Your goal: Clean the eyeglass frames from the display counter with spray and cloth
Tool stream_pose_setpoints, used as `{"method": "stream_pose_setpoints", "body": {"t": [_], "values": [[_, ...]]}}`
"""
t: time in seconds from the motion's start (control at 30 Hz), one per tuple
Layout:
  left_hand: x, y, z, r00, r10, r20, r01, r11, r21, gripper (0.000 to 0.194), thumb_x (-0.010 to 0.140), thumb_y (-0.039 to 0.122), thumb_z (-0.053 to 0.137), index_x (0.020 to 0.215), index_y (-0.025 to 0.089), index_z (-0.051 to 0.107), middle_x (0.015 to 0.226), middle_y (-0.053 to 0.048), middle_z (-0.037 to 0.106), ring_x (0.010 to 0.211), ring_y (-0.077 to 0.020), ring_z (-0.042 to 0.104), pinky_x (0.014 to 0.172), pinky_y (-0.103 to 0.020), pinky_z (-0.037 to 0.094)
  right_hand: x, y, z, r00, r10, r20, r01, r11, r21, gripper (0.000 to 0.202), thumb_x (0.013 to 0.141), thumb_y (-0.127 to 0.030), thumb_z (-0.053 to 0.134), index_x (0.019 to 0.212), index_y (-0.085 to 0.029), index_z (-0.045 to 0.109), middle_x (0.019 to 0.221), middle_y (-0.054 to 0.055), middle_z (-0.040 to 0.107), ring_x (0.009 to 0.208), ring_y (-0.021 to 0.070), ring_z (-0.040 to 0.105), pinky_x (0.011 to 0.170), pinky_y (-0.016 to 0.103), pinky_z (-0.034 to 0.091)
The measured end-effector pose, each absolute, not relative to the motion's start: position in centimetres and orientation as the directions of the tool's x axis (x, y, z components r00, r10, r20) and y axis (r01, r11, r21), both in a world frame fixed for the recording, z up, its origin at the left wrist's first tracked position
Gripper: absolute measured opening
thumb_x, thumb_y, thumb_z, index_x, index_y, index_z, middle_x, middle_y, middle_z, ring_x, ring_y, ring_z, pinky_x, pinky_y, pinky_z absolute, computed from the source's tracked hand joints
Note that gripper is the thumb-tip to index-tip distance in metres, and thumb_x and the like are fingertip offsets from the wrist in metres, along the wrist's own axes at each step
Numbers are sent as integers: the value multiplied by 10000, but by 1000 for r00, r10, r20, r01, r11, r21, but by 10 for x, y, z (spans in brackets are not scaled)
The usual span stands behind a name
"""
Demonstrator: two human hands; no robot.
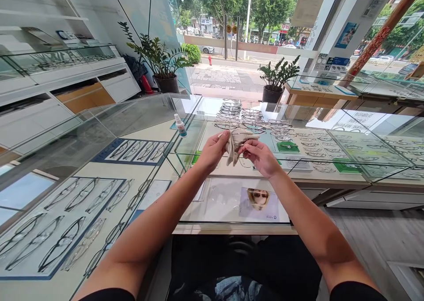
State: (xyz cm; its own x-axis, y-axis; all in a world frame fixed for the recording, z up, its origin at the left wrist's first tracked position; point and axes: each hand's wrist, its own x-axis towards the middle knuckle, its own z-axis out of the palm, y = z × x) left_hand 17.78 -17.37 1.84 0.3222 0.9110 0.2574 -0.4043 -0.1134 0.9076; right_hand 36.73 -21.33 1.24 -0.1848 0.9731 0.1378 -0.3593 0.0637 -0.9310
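Note:
My left hand (214, 151) is closed on a beige cleaning cloth (232, 154), pinching it between thumb and fingers above the glass counter. Close beside it, my right hand (260, 156) has its fingers pinched on a pair of thin-framed eyeglasses (245, 163). Part of the eyeglasses is hidden by the cloth and my fingers. A lens rim shows below the right fingers. To the left, a small white spray bottle (180, 126) with a blue lower part stands on the glass top.
Rows of eyeglasses (228, 111) lie in the glass case ahead. Trays of eyeglasses (81, 199) fill the left case. A printed card (260, 203) lies in front of me. Potted plants (165, 78) stand by the window, and glass edges run around the counter.

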Motion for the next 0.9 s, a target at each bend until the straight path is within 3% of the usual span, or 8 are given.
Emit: {"method": "stream_pose_setpoints", "body": {"t": [0.2,0.37,0.47,0.53,0.6,0.7,0.8,0.9], "values": [[176,-169,16,274,930,246,-431,-111,896,605,806,737,918,925,167,753,776,-20,722,708,-142,653,728,-271,570,368,-216,15,-195,969,151,-322,82,-943,382,761,-559,954,819,-244,747,858,43,786,753,166,534,752,341,462],[175,-168,16,139,940,312,-418,-230,879,512,879,676,883,1029,193,799,824,-19,739,752,-150,682,742,-265,579,368,-217,17,-97,975,202,-261,171,-950,354,799,-555,909,805,-250,728,871,34,780,737,162,478,745,342,453],[176,-174,14,82,890,448,-260,-415,872,518,969,656,800,1254,224,833,944,-46,805,916,-206,766,902,-323,620,365,-216,16,-44,979,201,-240,185,-953,354,803,-560,899,801,-254,720,869,34,778,739,167,466,744,346,450],[177,-179,11,149,796,587,-97,-579,809,515,1044,605,723,1412,254,802,1227,-94,843,1221,-278,775,1125,-409,590,364,-216,15,-36,981,193,-258,177,-950,373,792,-575,909,806,-255,718,863,31,759,744,168,468,745,348,449],[178,-182,6,282,662,694,16,-726,687,503,1099,521,657,1533,279,736,1569,-114,724,1546,-321,613,1315,-485,466,363,-216,14,-34,981,189,-296,171,-940,401,765,-587,935,803,-253,717,835,15,705,747,163,476,744,343,445],[179,-182,1,429,519,740,91,-839,536,543,1143,427,573,1671,304,603,1773,-100,521,1732,-321,374,1400,-534,359,362,-215,14,-27,983,180,-342,160,-926,447,715,-602,974,788,-250,709,791,-9,619,742,155,482,735,333,431],[179,-182,0,483,477,734,148,-871,468,580,1163,405,519,1735,313,510,1802,-105,469,1743,-327,343,1402,-558,351,362,-215,13,-33,985,167,-348,145,-926,465,706,-611,977,787,-249,697,772,-16,585,738,156,481,734,333,431],[177,-184,1,506,464,727,168,-880,445,584,1164,394,506,1741,303,500,1801,-119,465,1712,-343,406,1396,-566,362,363,-214,14,-38,986,162,-356,138,-924,461,710,-599,974,784,-246,686,753,-23,558,726,151,473,726,330,435]]}}
